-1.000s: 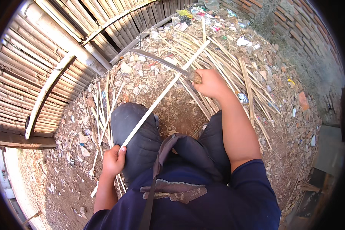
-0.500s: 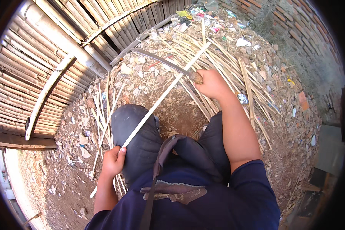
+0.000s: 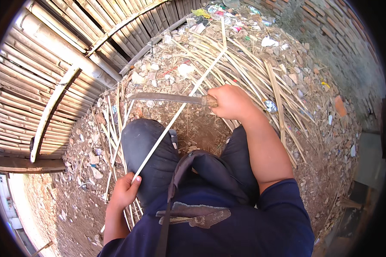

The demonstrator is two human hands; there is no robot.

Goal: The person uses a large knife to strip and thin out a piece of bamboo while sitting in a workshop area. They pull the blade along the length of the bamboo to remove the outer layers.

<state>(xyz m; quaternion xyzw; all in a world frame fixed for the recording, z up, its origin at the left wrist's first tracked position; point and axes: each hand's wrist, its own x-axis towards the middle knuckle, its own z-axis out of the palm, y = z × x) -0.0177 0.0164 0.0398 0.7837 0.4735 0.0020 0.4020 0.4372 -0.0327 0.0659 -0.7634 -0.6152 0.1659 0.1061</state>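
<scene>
My left hand (image 3: 126, 190) is closed round the near end of a long pale bamboo strip (image 3: 166, 128). The strip slants up and away to the right, past my left knee, its far end over a pile of similar strips (image 3: 248, 81). In my right hand (image 3: 230, 102) is the wooden handle of a machete (image 3: 169, 98), my fingers wrapped round it. Its long dark blade points left and crosses the bamboo strip near the handle; whether blade and strip touch I cannot tell. More thin strips (image 3: 111, 137) lie on the ground left of my left knee.
A bamboo slat wall (image 3: 34, 103) with poles stands at the left, and a brick wall (image 3: 330, 38) runs along the upper right. Stones, rubble and scraps of litter (image 3: 269, 41) cover the ground. A broken brick (image 3: 340, 106) lies at the right.
The machete has come nearer to me along the strip, and its blade has swung from slanting to almost level. My left hand has shifted slightly toward me, still holding the bamboo strip.
</scene>
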